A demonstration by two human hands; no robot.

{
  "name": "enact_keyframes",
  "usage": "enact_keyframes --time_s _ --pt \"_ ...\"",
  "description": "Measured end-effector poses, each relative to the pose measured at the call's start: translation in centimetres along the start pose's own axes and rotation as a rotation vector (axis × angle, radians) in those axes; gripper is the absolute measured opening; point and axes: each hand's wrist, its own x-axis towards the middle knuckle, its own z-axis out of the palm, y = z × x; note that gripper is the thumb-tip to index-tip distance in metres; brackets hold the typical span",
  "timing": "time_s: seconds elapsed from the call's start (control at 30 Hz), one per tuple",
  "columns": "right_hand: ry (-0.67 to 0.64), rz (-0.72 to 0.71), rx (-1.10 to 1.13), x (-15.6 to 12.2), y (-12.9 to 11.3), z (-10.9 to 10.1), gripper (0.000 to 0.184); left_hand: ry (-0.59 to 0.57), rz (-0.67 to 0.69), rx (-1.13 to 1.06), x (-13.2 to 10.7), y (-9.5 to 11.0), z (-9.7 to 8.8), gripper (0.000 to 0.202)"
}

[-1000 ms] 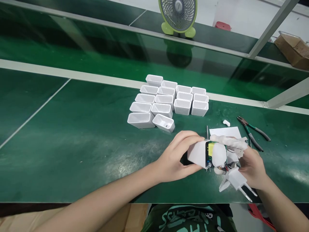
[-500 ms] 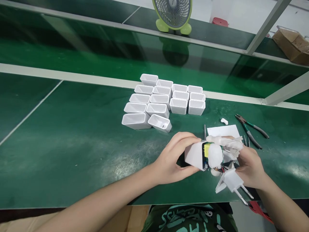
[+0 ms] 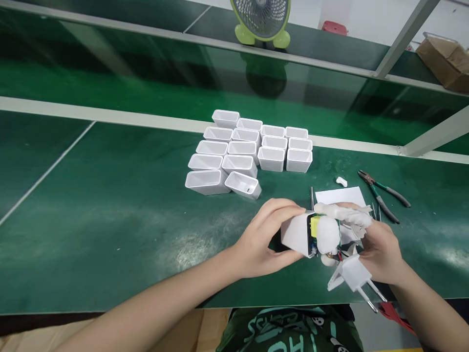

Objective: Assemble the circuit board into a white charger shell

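My left hand [image 3: 264,240] is closed around a white plastic charger housing [image 3: 295,233] near the table's front edge. My right hand [image 3: 379,249], with white wrapping on thumb and forefinger, pinches a green circuit board [image 3: 318,230] with a yellow part, which sits partly inside the housing's open end. A white plug cap with two metal pins [image 3: 353,276] hangs by thin wires just below the right hand.
Several empty white housings [image 3: 249,154] stand in rows on the green table [image 3: 110,220] behind my hands. A white paper sheet [image 3: 339,195], a small white piece [image 3: 341,181] and pliers [image 3: 383,195] lie at the right. A green fan [image 3: 261,19] and cardboard box [image 3: 445,63] stand on the shelf.
Both hands keep their grip on the housing and board; they have barely shifted. The view has tipped slightly.
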Motion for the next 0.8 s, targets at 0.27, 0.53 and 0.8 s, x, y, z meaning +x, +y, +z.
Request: enact_keyframes --time_s 0.27,0.53,0.8 --pt "0.011 -0.068 -0.036 0.3 0.0 -0.1 0.081 0.012 0.000 0.010 0.1 0.2 -0.1 0.047" --pt "0.038 -0.090 -0.076 0.2 0.4 0.5 0.075 0.020 -0.019 -0.002 0.0 0.2 -0.1 0.053" --pt "0.189 -0.343 -0.434 -0.8 1.5 1.1 0.055 0.035 -0.022 0.009 0.0 0.2 -0.1 0.052"
